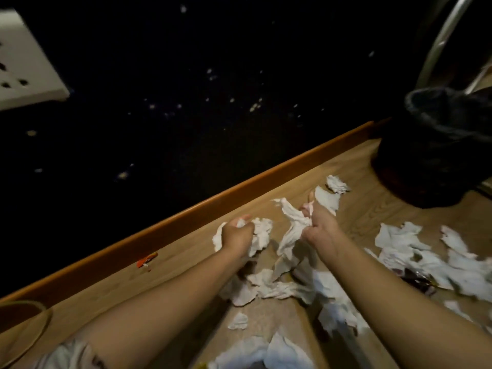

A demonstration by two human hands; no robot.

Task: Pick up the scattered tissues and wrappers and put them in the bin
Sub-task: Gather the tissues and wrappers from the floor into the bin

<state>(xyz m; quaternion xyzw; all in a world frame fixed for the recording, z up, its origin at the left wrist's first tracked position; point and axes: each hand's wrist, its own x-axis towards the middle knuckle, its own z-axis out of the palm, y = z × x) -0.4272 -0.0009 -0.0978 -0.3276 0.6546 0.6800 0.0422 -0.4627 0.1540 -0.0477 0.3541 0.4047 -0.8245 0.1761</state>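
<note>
A single head-worn wide-angle view looks forward and steeply down, close over the wooden floor (170,265), with the dark wall (186,115) far and the bin (436,145) far right

Both bare forearms reach forward and down from the bottom of the view, roughly parallel, converging slightly toward the hands. The left grip (237,235) is seen from the back of the hand, wrist straight, fingers curled under and closed on a tissue (259,234) bunched beneath and to the right of it. The right grip (316,225) sits a little farther forward, well apart from the left, knuckles up, fingers clenched around a second tissue (291,225) that trails out to its left and hangs below it. One right fingertip (310,197) points forward beyond the fist.
</note>
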